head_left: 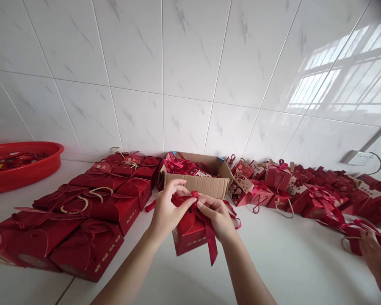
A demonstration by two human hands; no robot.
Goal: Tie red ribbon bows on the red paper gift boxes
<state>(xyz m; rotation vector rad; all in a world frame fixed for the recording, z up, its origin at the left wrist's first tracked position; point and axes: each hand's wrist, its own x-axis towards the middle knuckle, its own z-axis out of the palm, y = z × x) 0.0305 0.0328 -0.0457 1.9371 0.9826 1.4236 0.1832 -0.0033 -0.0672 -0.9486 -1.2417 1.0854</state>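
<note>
Both my hands meet over a small red gift box (190, 235) on the white table. A dark red ribbon (210, 239) is knotted at its top, with one tail hanging down the front. My left hand (172, 205) pinches the ribbon at the knot between thumb and finger, its other fingers raised. From the other side, my right hand (216, 216) grips the ribbon with thumb and bent fingers. More loose ribbon lies behind the box to both sides. The back of the gift box is hidden by my hands.
Behind stands an open cardboard box (197, 185) full of ribbons. Rows of red gift boxes (112, 207) fill the left; smaller boxes (279, 176) crowd the right. A red basin (25, 173) sits far left. Another person's hand (373, 250) touches a red box at the right edge.
</note>
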